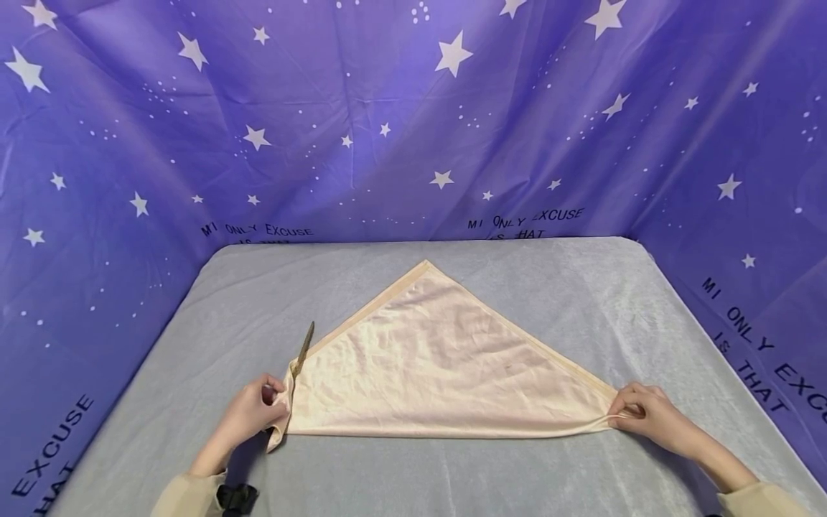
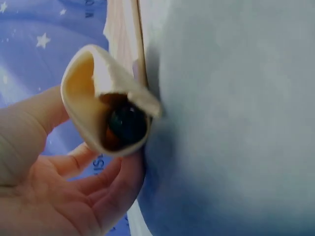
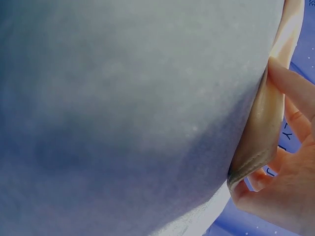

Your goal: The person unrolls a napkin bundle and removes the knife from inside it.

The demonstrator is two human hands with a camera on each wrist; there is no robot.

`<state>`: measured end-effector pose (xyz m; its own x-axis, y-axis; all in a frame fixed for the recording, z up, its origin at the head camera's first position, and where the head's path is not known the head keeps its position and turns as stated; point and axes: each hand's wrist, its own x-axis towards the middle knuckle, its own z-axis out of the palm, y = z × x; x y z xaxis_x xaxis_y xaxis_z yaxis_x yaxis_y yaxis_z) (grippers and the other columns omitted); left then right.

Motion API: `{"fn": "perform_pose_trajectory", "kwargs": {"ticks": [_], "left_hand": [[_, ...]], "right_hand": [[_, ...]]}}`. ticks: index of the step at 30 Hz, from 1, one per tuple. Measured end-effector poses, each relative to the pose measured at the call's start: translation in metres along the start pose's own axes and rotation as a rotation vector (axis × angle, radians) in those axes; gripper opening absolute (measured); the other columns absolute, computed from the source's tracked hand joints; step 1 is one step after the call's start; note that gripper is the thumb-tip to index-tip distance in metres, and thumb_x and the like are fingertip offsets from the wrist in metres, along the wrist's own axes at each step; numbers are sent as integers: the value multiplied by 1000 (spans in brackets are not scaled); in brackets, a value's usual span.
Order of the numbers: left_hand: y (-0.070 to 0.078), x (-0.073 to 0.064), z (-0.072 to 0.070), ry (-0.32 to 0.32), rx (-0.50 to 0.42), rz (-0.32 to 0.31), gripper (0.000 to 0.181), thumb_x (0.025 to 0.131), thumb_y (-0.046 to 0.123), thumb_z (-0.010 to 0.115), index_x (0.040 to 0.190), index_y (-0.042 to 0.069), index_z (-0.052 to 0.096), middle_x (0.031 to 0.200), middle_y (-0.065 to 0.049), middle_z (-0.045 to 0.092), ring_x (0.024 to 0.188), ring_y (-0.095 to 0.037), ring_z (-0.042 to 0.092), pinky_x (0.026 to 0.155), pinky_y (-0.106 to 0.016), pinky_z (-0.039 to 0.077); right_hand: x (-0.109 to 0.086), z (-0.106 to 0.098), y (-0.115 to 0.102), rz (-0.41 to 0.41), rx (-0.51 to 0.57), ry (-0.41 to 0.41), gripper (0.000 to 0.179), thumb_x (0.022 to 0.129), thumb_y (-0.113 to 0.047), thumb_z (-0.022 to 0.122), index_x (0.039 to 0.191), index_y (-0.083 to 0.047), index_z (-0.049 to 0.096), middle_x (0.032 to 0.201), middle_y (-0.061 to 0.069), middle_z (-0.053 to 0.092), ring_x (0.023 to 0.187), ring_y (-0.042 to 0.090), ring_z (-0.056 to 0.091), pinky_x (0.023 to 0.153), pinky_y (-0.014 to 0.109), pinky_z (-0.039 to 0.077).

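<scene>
A pale cream satin cloth lies as a triangle, its apex pointing away from me and its long folded edge towards me. My left hand grips its left corner, rolled around a slim object whose tapered brownish tip sticks out at the far end. In the left wrist view, a dark glossy rounded end shows inside the rolled cloth; the object's middle is hidden. At the opposite corner my right hand pinches the cloth between thumb and fingers. In the right wrist view, the stitched hem hangs beside the fingers.
The cloth lies on a table with a grey velvety cover. Purple curtains with white stars and black lettering hang behind and at both sides. A black strap device sits at my left wrist.
</scene>
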<state>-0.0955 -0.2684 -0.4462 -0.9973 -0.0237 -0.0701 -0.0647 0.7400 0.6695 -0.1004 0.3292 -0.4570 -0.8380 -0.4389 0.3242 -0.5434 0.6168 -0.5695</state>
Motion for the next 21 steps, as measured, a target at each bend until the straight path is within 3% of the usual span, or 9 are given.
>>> {"fn": "perform_pose_trajectory", "kwargs": {"ticks": [4, 10, 16, 21], "left_hand": [[-7, -1, -4, -5, -90, 42, 25, 66, -1, 67, 87, 1, 53, 66, -1, 47, 53, -6, 42, 47, -21, 37], [-14, -2, -9, 8, -150, 107, 23, 65, -6, 64, 87, -1, 58, 71, -5, 52, 58, -4, 46, 48, -21, 40], [-20, -2, -13, 71, -115, 153, 20, 67, -11, 62, 83, 1, 62, 67, 3, 52, 52, 1, 41, 43, -20, 37], [-24, -4, -16, 78, -86, 210, 16, 70, -10, 62, 82, 1, 64, 64, 5, 51, 48, 2, 38, 41, -21, 35]], "right_hand": [[0, -1, 1, -5, 9, -2, 30, 62, 0, 73, 71, -24, 58, 69, -12, 45, 55, 4, 30, 52, 22, 20], [-1, 0, 1, 13, 4, -8, 29, 63, -1, 73, 71, -24, 58, 70, -12, 46, 56, 4, 30, 53, 23, 19], [-1, 0, 1, 31, -5, -12, 28, 63, -2, 73, 71, -24, 58, 69, -12, 44, 57, 4, 30, 54, 23, 19], [-1, -1, 0, 46, 1, -23, 27, 64, -2, 73, 71, -23, 58, 68, -12, 43, 58, 5, 30, 54, 24, 19]]}}
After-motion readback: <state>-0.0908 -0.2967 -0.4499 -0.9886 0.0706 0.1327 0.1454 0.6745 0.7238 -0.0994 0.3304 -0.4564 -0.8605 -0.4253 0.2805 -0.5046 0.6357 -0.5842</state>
